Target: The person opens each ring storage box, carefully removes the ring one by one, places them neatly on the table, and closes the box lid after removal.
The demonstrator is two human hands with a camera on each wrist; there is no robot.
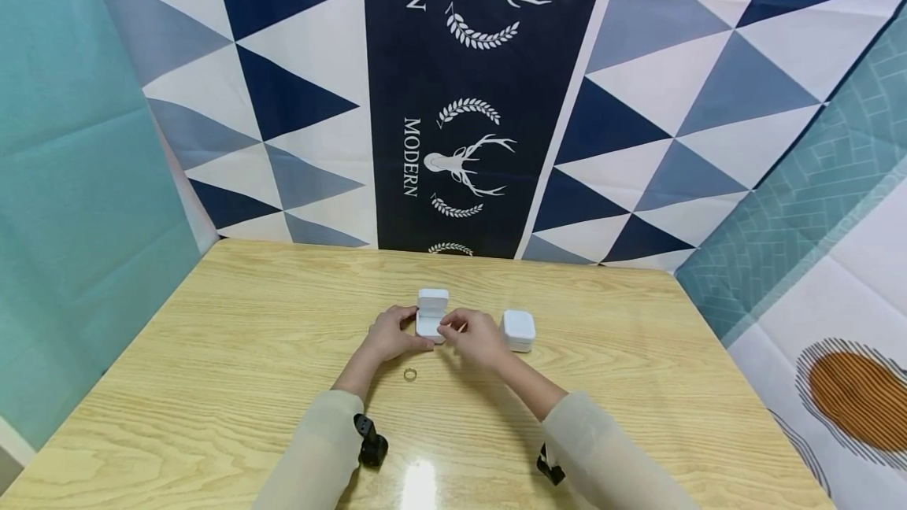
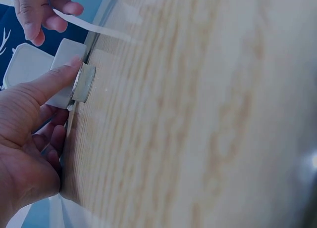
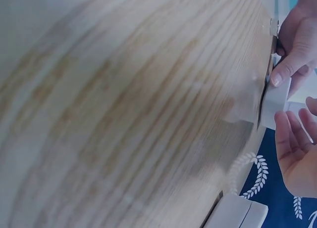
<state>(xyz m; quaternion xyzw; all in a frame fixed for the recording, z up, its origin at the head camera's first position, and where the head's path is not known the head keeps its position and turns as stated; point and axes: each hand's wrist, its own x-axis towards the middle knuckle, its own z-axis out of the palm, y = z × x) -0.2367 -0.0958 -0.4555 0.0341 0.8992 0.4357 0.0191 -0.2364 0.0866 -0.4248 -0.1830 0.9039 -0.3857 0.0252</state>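
Note:
A small white ring box (image 1: 430, 327) stands on the table with its lid (image 1: 433, 299) raised. My left hand (image 1: 390, 334) holds it at the left, the thumb (image 2: 57, 82) against its front and the other fingers curled at its side. My right hand (image 1: 473, 334) is at the box's right, fingertips bent loosely over the opening. No object shows between those fingertips in the right wrist view, and the box's inside is partly hidden. A gold-coloured ring (image 1: 410, 375) lies on the table in front of the left hand.
A second white box (image 1: 519, 330), closed, stands right of my right hand. The wooden table (image 1: 283, 297) ends at a patterned cloth (image 1: 453, 101) hung behind it. Dark wrist devices (image 1: 371, 441) sit at both sleeves.

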